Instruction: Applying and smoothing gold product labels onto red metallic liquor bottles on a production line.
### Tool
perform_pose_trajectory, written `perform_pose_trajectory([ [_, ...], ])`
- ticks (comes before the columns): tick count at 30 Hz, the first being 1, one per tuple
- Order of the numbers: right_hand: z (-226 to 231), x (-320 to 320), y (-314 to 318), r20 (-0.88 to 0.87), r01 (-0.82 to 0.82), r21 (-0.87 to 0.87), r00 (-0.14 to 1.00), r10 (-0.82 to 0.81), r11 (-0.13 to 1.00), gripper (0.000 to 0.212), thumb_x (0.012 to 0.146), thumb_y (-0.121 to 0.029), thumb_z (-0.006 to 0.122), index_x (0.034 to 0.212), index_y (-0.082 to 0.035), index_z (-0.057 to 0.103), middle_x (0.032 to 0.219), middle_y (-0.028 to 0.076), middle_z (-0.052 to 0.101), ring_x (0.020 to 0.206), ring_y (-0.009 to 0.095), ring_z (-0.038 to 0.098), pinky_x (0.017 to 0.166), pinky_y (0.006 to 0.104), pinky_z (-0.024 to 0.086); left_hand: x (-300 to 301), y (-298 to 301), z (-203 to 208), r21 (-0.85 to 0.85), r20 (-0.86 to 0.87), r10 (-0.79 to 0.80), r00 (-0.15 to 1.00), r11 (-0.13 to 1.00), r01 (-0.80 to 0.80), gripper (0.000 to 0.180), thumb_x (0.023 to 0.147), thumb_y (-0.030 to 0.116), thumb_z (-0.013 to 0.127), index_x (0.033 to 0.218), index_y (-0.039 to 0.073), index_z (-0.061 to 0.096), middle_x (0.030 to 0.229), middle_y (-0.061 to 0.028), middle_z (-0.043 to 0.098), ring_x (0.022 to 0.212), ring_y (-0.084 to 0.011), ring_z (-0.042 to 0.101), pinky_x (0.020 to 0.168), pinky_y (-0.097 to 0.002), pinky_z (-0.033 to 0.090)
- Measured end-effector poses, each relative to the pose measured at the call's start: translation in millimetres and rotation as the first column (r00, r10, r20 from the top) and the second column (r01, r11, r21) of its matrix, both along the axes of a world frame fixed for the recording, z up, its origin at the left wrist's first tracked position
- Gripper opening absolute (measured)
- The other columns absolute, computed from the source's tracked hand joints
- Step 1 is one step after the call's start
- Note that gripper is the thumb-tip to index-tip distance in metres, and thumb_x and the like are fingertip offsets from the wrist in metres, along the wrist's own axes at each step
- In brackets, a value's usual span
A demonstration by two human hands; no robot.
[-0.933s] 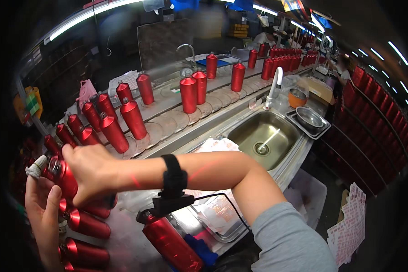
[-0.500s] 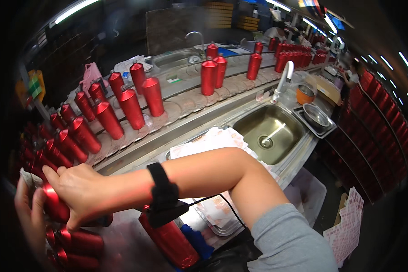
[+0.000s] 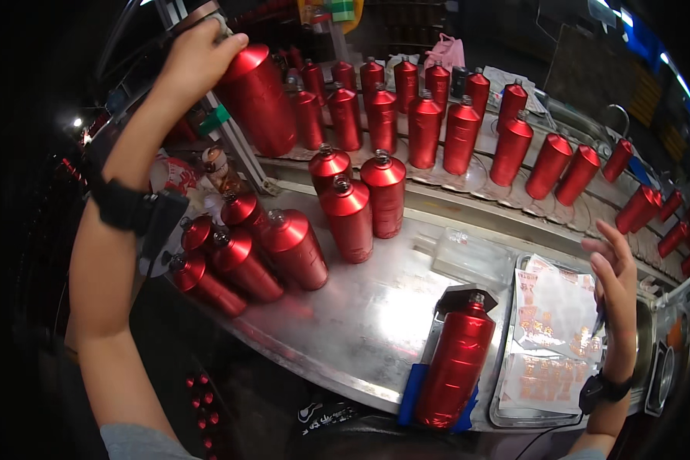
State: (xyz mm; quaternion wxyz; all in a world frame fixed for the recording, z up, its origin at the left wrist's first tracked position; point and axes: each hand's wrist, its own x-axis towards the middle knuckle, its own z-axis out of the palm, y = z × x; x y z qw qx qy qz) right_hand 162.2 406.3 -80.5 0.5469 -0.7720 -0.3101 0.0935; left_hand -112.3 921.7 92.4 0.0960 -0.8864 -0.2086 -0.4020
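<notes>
My left hand (image 3: 201, 60) is raised at the upper left and closed around the neck of a red bottle (image 3: 259, 103). That bottle hangs slightly tilted above the table, close to the row behind it. On the right, my right hand (image 3: 615, 280) is over the edge of a metal tray (image 3: 501, 395) with printed sheets (image 3: 548, 330). Its fingers are apart, and I see nothing held in them. Another red bottle (image 3: 458, 360) leans on a dark stand with blue cloth (image 3: 412, 395) near the table's front edge.
Several red bottles (image 3: 346, 218) stand on the metal table (image 3: 360, 330) at left. Behind them, a conveyor (image 3: 483, 180) carries a long line of red bottles. A metal post (image 3: 241, 146) rises beside my left hand. A clear plastic box (image 3: 471, 257) lies behind the leaning bottle.
The view has swung left. My right hand, earlier stretched across to a bottle at the left, is now over at the right. My left hand now holds a bottle up by its neck.
</notes>
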Motion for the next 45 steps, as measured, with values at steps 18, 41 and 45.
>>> perform_pose_trajectory([
  [18, -66.6, 29.0, -46.4, -0.185, 0.124, -0.018, 0.975, -0.125, 0.992, 0.056, 0.089, -0.015, 0.065, 0.139, 0.002, 0.047, 0.102, 0.006, 0.067, 0.056, -0.002, 0.044, 0.047, 0.0137, 0.029, 42.1, 56.8, -121.6, -0.648, -0.597, 0.028, 0.802, 0.572, -0.503, 0.025, 0.092, 0.017, 0.062, 0.086, -0.007, 0.058, 0.066, -0.0157, 0.063, 0.053, -0.0254, 0.067, 0.044, -0.0380, 0.056],
  [41, -77.0, 14.2, -85.5, -0.175, 0.165, -0.262, 0.961, -0.215, 0.951, 0.038, 0.086, -0.014, 0.070, 0.121, 0.000, 0.064, 0.090, 0.003, 0.068, 0.067, 0.003, 0.052, 0.058, 0.0175, 0.039, 6.2, 47.3, -80.6, -0.691, -0.422, -0.244, 0.873, 0.710, -0.136, 0.044, 0.094, 0.017, 0.059, 0.132, -0.004, 0.051, 0.117, -0.0105, 0.063, 0.108, -0.0169, 0.060, 0.092, -0.0313, 0.048],
  [45, -82.6, 16.1, -93.3, -0.029, 0.168, -0.302, 0.982, -0.185, 0.938, 0.032, 0.085, -0.017, 0.070, 0.112, 0.000, 0.068, 0.082, 0.003, 0.066, 0.063, 0.005, 0.049, 0.057, 0.0226, 0.041, -12.7, -119.9, -54.5, -0.642, -0.059, -0.208, 0.976, 0.757, 0.123, 0.042, 0.097, 0.012, 0.053, 0.135, -0.004, 0.049, 0.128, -0.0113, 0.057, 0.117, -0.0164, 0.055, 0.101, -0.0307, 0.042],
])
